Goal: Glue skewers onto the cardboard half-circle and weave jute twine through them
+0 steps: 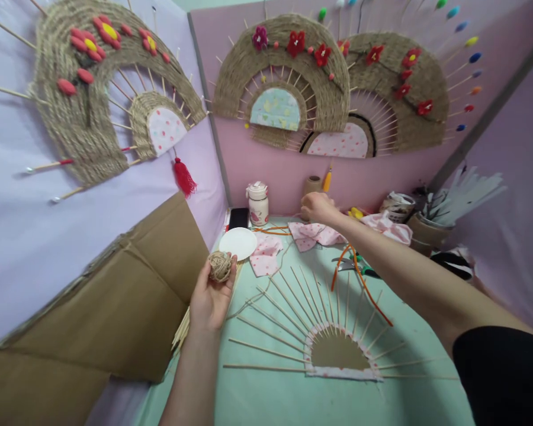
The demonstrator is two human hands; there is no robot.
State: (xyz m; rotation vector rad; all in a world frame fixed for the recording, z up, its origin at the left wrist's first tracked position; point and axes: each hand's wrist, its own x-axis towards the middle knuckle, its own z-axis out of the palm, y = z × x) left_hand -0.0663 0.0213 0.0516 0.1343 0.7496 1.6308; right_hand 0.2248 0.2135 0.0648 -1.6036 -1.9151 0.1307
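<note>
My left hand is closed round a small ball of jute twine, held above the left side of the green table. A strand of twine trails from it toward the table. My right hand reaches far back, its fingers curled at the base of a brown twine spool by the pink wall; what it grips is hidden. In front of me lies a half-round cardboard fan frame with many wooden sticks radiating from it and a patterned fabric edge.
A white round lid, pink dotted fabric pieces, an orange cord and scissors lie on the table. A white bottle and a black phone stand at the back. Folded cardboard leans at the left. Finished woven fans hang on the walls.
</note>
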